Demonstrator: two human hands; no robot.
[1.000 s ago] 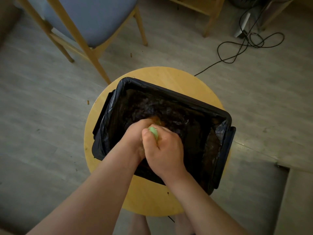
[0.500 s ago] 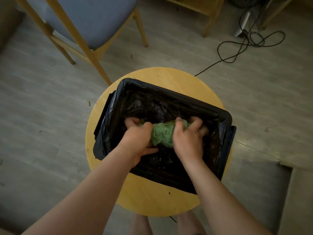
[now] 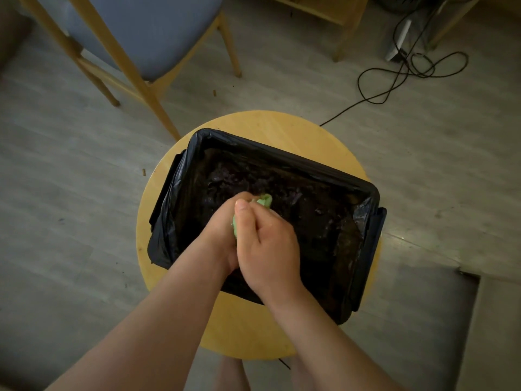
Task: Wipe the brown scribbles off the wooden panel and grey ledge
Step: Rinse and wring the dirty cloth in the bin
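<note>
A green cloth [image 3: 264, 200] is bunched between both hands over a black-lined basin [image 3: 282, 156] on a round wooden stool [image 3: 270, 122]. My right hand [image 3: 267, 246] wraps over the cloth with its thumb up. My left hand [image 3: 222, 230] grips the cloth from the left, mostly hidden behind the right hand. Only small green bits show at the top and between the hands. Dark wet liquid lies inside the basin. The wooden panel and scribbles are not in view.
A wooden chair with a grey-blue seat [image 3: 146, 32] stands at the back left. Black cables [image 3: 406, 71] loop on the floor at the back right. A grey step or ledge [image 3: 490, 320] sits at the lower right. My bare legs [image 3: 234, 373] show under the stool.
Half a second ago the hands were apart with the cloth stretched between them; now they are pressed together again, twisting the cloth into a tight bunch over the basin.
</note>
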